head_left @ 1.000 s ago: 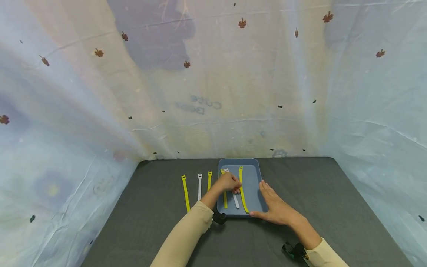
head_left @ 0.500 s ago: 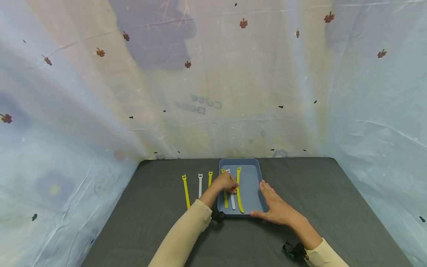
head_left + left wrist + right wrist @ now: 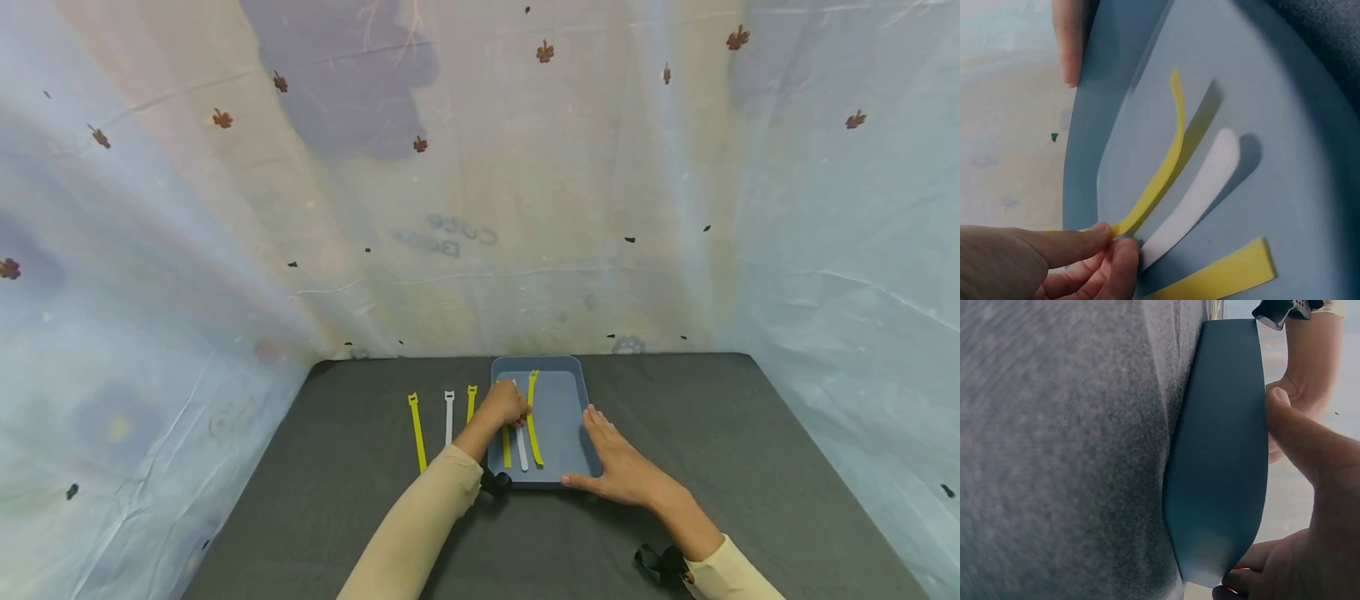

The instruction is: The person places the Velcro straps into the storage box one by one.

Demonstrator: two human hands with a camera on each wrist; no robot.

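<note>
My left hand (image 3: 506, 405) pinches a yellow cable strap (image 3: 533, 437) between thumb and fingertips, over the blue-grey tray (image 3: 567, 417). In the left wrist view the strap's free tail (image 3: 1169, 164) bends upward and casts a shadow on the tray floor. Just left of it lies a white cable strap (image 3: 522, 450), and left of that a second yellow strap (image 3: 506, 450), partly hidden by my hand. My right hand (image 3: 626, 468) rests at the tray's near right corner, fingers straight along the right side, thumb on the near rim. The tray wall (image 3: 1222, 450) fills the middle of the right wrist view.
Left of the tray, on the dark grey cloth (image 3: 360, 467), lie a yellow strap (image 3: 417, 433), a white strap (image 3: 449, 412) and another yellow strap (image 3: 472, 400), partly covered by my left arm. A patterned curtain (image 3: 480, 308) hangs behind and at both sides.
My left hand has shifted left with the yellow strap, bringing it close beside the white strap, which now lies straighter. The strap's tail end has also moved farther from me. My right hand has stayed put.
</note>
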